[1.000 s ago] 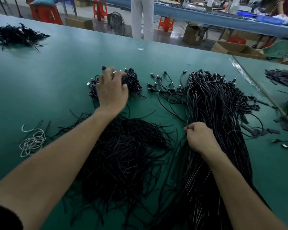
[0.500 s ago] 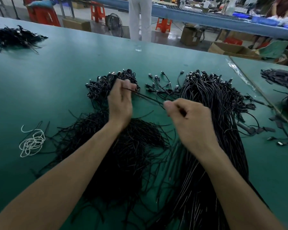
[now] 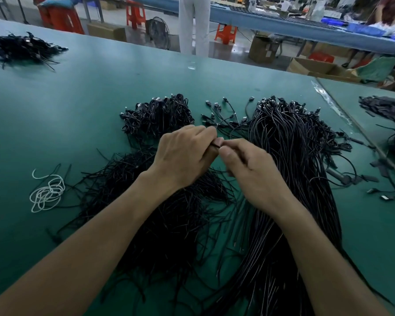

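My left hand (image 3: 185, 156) and my right hand (image 3: 253, 174) meet above the middle of the green table (image 3: 78, 106). Together they pinch one thin black cable (image 3: 215, 146), whose short visible end shows between the fingertips. Under my left forearm lies a tangled pile of black cables (image 3: 169, 213). A long bundle of black cables (image 3: 290, 160) with plug ends at its far side runs under my right forearm. A smaller heap of plug-ended cables (image 3: 157, 115) sits just beyond my left hand.
A coil of white cord (image 3: 47, 195) lies at the left. Another black cable heap (image 3: 21, 47) sits at the far left corner. Loose plugs and black pieces (image 3: 379, 165) lie by the table seam at the right. A person stands beyond the far edge (image 3: 194, 23).
My left hand left the small heap and drew back toward me. My right hand lifted a cable out of the long bundle and brought it to my left hand; both now pinch it close together.
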`<action>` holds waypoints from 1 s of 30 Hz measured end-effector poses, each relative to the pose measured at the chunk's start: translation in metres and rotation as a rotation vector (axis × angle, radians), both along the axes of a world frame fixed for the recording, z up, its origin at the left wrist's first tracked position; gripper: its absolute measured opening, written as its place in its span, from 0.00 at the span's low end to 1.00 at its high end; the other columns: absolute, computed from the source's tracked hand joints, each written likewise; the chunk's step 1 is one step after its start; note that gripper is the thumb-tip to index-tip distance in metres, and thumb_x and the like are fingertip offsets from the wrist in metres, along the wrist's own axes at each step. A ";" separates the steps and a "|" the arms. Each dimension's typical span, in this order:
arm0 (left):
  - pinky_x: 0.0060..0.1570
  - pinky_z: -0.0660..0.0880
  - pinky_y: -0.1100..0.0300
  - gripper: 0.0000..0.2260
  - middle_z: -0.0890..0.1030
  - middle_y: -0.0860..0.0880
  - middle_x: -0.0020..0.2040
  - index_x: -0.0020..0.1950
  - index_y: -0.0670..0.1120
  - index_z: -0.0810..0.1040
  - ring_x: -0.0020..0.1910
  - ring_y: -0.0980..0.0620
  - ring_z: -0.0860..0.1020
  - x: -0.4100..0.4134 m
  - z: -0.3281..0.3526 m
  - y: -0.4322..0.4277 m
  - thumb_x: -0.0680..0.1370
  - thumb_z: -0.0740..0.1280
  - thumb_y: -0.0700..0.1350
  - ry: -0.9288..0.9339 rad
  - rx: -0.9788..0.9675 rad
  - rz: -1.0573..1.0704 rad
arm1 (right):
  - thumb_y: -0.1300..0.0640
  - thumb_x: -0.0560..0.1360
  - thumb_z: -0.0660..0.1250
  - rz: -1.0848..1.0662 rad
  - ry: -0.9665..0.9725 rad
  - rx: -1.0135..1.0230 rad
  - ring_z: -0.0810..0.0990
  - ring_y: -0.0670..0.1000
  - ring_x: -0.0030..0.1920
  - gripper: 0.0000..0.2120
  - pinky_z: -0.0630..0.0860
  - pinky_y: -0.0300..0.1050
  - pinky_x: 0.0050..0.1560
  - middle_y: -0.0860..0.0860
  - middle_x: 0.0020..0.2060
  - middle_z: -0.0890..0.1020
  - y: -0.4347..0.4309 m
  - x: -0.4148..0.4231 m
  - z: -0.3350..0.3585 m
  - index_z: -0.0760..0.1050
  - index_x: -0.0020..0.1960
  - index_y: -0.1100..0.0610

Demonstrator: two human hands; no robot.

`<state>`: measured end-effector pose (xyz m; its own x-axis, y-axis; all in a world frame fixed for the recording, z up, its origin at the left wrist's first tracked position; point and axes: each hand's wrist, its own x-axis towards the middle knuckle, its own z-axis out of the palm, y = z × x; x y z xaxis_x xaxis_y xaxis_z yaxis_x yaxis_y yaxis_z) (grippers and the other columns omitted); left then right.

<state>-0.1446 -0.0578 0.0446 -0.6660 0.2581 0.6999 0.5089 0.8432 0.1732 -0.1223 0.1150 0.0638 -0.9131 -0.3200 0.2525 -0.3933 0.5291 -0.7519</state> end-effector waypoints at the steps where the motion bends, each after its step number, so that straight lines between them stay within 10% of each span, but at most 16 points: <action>1: 0.30 0.61 0.60 0.15 0.74 0.54 0.33 0.41 0.46 0.72 0.31 0.51 0.70 0.000 -0.001 0.000 0.81 0.58 0.55 -0.014 0.019 0.000 | 0.46 0.80 0.62 -0.038 0.042 -0.039 0.75 0.39 0.33 0.09 0.70 0.32 0.33 0.37 0.33 0.78 0.000 0.000 0.000 0.77 0.52 0.49; 8: 0.27 0.61 0.62 0.24 0.67 0.55 0.23 0.33 0.49 0.69 0.22 0.59 0.65 0.000 0.001 -0.018 0.80 0.57 0.65 -0.331 0.203 0.007 | 0.49 0.81 0.63 -0.323 0.160 -0.336 0.72 0.38 0.28 0.11 0.65 0.28 0.29 0.37 0.28 0.76 0.019 -0.016 -0.002 0.80 0.43 0.49; 13: 0.25 0.61 0.66 0.26 0.64 0.56 0.23 0.32 0.49 0.76 0.23 0.54 0.59 0.017 0.019 -0.022 0.80 0.57 0.65 -1.221 0.381 -0.483 | 0.48 0.81 0.63 -0.474 0.056 -0.539 0.68 0.40 0.27 0.14 0.66 0.30 0.27 0.38 0.25 0.74 0.021 -0.023 -0.006 0.80 0.39 0.48; 16: 0.21 0.56 0.66 0.22 0.61 0.57 0.24 0.34 0.50 0.76 0.22 0.57 0.57 0.026 0.031 -0.021 0.81 0.57 0.60 -1.414 0.723 -0.890 | 0.48 0.80 0.64 -0.388 -0.090 -0.356 0.74 0.48 0.34 0.13 0.78 0.47 0.33 0.51 0.32 0.80 0.019 -0.022 -0.015 0.80 0.39 0.49; 23: 0.19 0.63 0.69 0.25 0.67 0.56 0.25 0.44 0.48 0.85 0.22 0.60 0.61 0.011 0.027 -0.006 0.85 0.51 0.55 -0.904 1.574 -0.842 | 0.45 0.79 0.66 0.082 -0.184 -0.049 0.62 0.43 0.25 0.12 0.63 0.42 0.30 0.42 0.22 0.68 0.006 0.001 -0.016 0.83 0.42 0.49; 28: 0.46 0.79 0.60 0.19 0.83 0.49 0.43 0.53 0.44 0.81 0.43 0.54 0.82 0.011 0.003 0.008 0.86 0.51 0.47 -0.632 1.114 -0.410 | 0.52 0.81 0.65 0.203 -0.087 0.146 0.79 0.43 0.33 0.10 0.76 0.45 0.35 0.46 0.33 0.82 -0.002 0.013 0.005 0.82 0.44 0.49; 30: 0.42 0.77 0.65 0.19 0.84 0.49 0.40 0.48 0.45 0.82 0.39 0.56 0.82 0.017 0.001 0.011 0.86 0.52 0.47 -0.646 0.859 -0.315 | 0.52 0.80 0.66 0.143 -0.015 0.130 0.78 0.49 0.31 0.11 0.75 0.50 0.35 0.49 0.31 0.81 -0.001 0.012 0.012 0.82 0.41 0.51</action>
